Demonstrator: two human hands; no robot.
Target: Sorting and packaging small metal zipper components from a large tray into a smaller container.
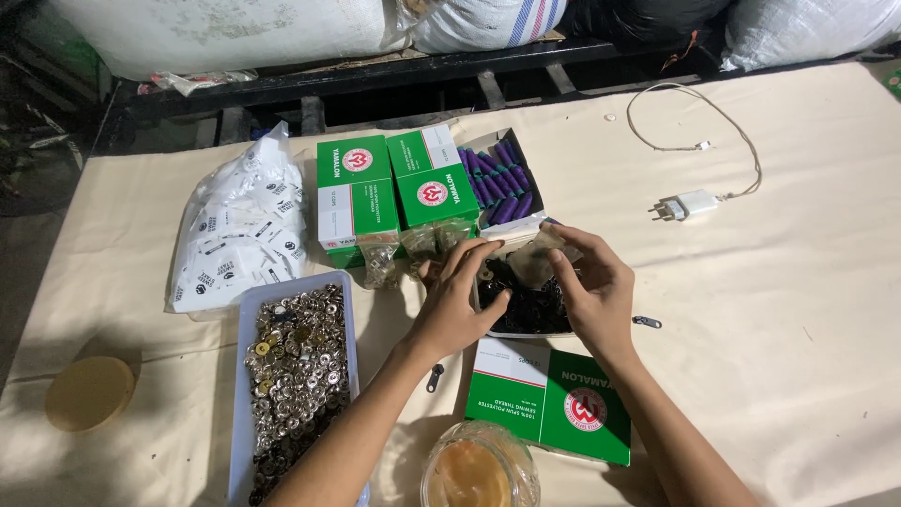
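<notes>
My left hand and my right hand meet over a small tray of dark metal pieces in the middle of the cloth-covered table. Between the fingers of both hands is a small clear plastic bag, held open above the dark pieces. A green and white thread box lies flat just in front of the tray, between my forearms.
A long tray of silver snap buttons sits at the left. Two green boxes stand behind, beside an open box of purple thread spools. A bag of white labels, a white charger with cable, a glass jar and a round yellow lid also lie around.
</notes>
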